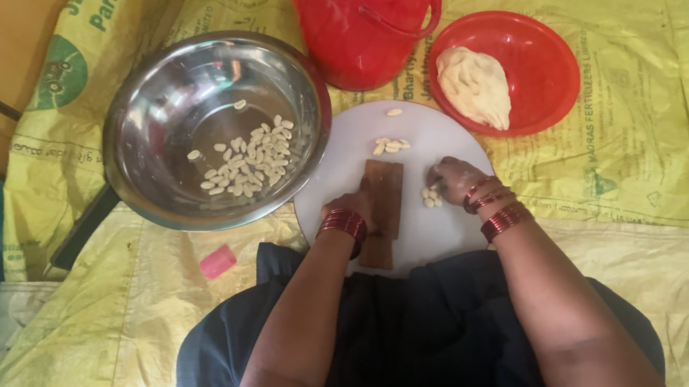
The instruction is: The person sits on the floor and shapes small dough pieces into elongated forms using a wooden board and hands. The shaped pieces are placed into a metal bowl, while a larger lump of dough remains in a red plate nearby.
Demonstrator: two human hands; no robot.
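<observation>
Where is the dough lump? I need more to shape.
In the head view, upper right: the dough lump lies in the red bowl, beside the red bucket, beyond the white board.

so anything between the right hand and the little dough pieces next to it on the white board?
Nothing visible. The right hand rests on the round white board, fingertips right at the small dough pieces. The wooden block lies on their other side, under the left hand, not between.

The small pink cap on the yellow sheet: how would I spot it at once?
Start at the big steel bowl holding pale shaped pieces. Just below its rim, left of the person's left hand, lies the pink cap on the yellow sheet. It is the only pink thing; the tubs are red.
</observation>
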